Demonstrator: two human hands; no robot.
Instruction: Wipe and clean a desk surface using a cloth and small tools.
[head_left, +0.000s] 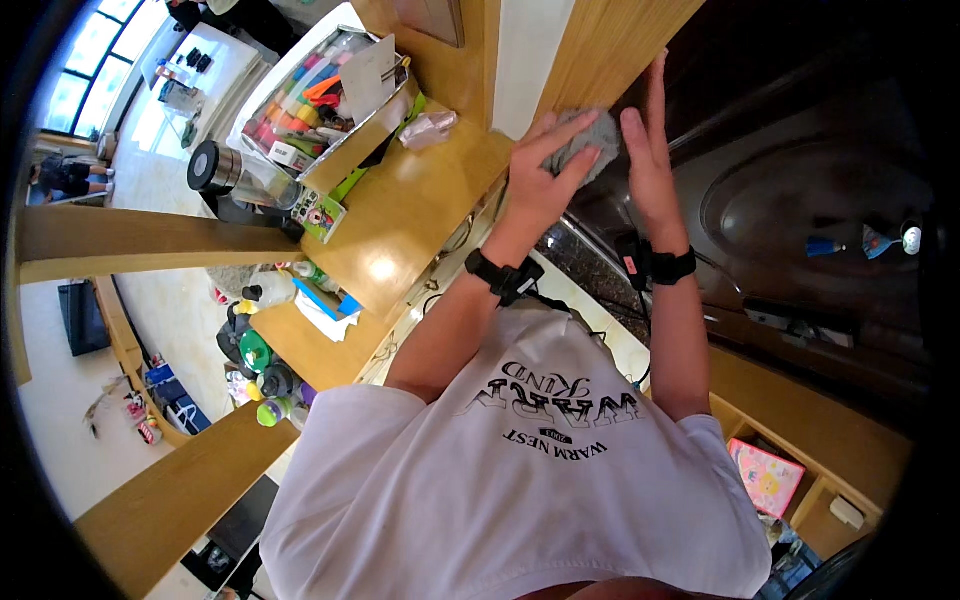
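Observation:
My left hand (546, 176) is closed around a grey cloth (592, 146) and holds it against the edge of a light wooden panel (600, 52). To its right, my right hand (652, 154) is raised with its fingers extended and holds nothing; its fingertips are at the panel's edge beside a dark, glossy door (795, 135). Whether those fingertips touch the wood cannot be told. Both wrists wear black straps with small devices.
Left of my hands is a wooden shelf (405, 202) with a box of colourful items (322, 97), a clear jar with a dark lid (240, 176) and a crumpled plastic packet (427, 129). Tassels (876, 241) hang at the door. A person (64, 176) sits far left.

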